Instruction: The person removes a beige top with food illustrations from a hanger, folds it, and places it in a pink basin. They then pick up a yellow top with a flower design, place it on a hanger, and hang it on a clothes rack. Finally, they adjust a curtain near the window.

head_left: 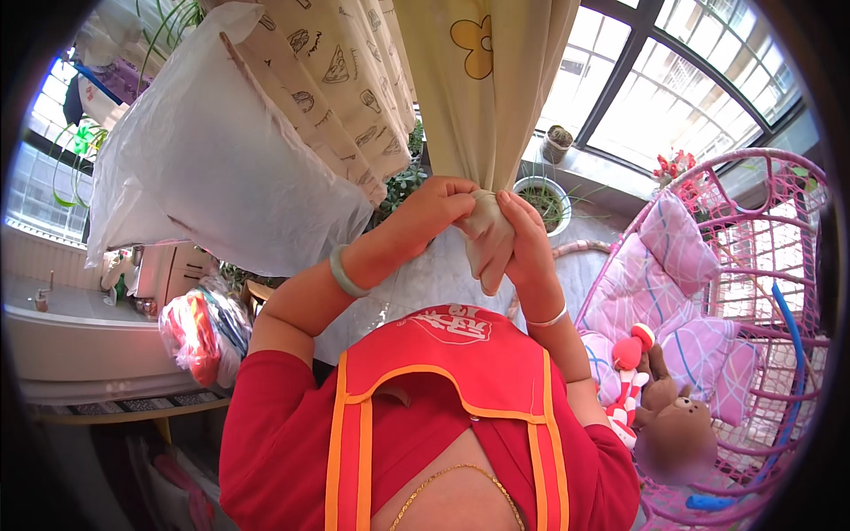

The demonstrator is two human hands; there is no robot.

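Note:
A cream curtain (458, 99) with a yellow flower print hangs in front of me, gathered narrow towards its lower end. Its bunched bottom (490, 245) is between my two hands, with the fabric's tip hanging below them. My left hand (448, 202) pinches the gathered cloth from the left side, the fingers curled at the neck of the bunch. On the other side my right hand (528, 232) holds the same bunch, thumb near the neck and fingers around the cloth. Folds hide some of the fingertips.
A hanging cloth with food drawings (332, 73) and a translucent plastic sheet (199, 152) are at left. Potted plants (546, 199) stand beyond the curtain. At right is a pink wicker swing chair (770, 279) with cushions (677, 245) and a teddy bear (677, 418).

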